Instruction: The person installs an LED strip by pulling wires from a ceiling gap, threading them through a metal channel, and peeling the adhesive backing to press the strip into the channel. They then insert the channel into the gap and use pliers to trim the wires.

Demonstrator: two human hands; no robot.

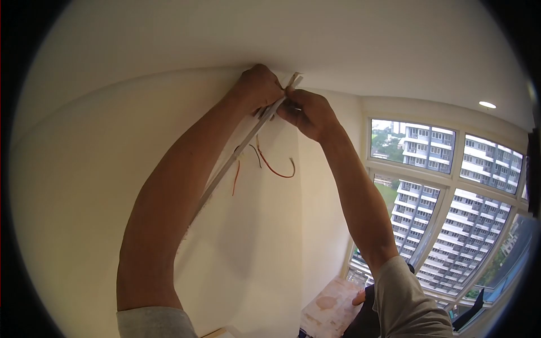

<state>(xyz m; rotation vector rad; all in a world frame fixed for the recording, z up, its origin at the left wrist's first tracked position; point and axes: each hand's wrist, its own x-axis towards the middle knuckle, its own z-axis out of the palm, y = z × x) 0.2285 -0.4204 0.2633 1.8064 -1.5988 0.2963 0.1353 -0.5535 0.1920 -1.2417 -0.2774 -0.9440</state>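
Both of my hands are raised to the corner where wall and ceiling meet. My left hand [260, 89] is closed at the left side of a long, thin, pale strip [234, 156], near its upper end. On the strip's right side, my right hand [309, 112] pinches it close to the top, fingers bent. The strip slants down to the left and passes behind my left forearm. Below my hands, red wire [275, 171] and dark wire hang from the wall, with a shorter red wire [235, 179] to their left.
Large windows [459, 158] fill the right side, with tall buildings outside. A round ceiling light [487, 105] is at upper right. At the bottom, a stained board [329, 307] lies beside dark cloth, where part of another hand or foot [359, 297] shows.
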